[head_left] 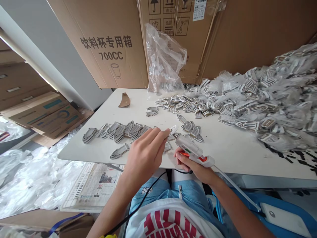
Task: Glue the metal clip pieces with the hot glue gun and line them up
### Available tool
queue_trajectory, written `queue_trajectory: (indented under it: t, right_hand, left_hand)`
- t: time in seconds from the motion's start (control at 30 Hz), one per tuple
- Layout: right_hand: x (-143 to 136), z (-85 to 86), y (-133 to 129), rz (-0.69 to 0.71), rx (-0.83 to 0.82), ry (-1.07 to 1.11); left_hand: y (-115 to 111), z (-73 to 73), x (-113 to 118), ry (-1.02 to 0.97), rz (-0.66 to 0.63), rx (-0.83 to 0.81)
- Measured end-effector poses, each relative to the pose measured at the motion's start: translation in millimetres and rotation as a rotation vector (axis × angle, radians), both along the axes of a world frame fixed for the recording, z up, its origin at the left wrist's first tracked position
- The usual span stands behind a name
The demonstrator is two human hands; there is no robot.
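My right hand (189, 165) grips a white hot glue gun (192, 147) with an orange trigger, its nozzle pointing up and left. A long glue stick (235, 185) sticks out of its back end. Just left of the nozzle, my left hand (148, 148) is closed, thumb and fingers pinching a small pointed light-coloured piece (172, 129). Similar pointed silver metal pieces lie around both hands: a row of stacks (120, 131) to the left, a single piece (119, 151) near the front edge, and a short overlapping line (192, 129) beyond the gun.
Bagged metal pieces (260, 99) heap up on the table's right, with loose ones (183, 103) at the back. A clear plastic bag (162, 62) stands before tall cartons (119, 19). A cardboard scrap (124, 100) lies back left. A black cable (146, 195) crosses my lap.
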State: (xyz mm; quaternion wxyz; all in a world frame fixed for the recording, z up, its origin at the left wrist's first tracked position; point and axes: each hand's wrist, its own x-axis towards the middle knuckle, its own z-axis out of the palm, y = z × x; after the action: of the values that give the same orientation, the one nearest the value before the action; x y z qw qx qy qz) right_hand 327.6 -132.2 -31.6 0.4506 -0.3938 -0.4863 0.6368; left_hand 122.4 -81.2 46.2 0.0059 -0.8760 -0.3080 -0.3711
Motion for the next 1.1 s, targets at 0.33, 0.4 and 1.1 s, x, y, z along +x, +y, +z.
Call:
queue_trajectory:
  t: [0.33, 0.4, 1.1]
  right_hand:
    - [2.1, -5.1, 0.3, -0.017, -0.017, 0.025]
    - [1.9, -4.6, 0.2, -0.021, -0.024, 0.024]
    - [18.6, -8.5, 2.9, 0.101, 0.018, 0.167]
  left_hand:
    - [1.5, -7.4, 4.7, -0.157, 0.011, -0.243]
    - [1.6, -6.8, 6.2, -0.236, 0.004, -0.324]
    - [9.8, -2.0, 9.5, -0.839, -0.116, -1.135]
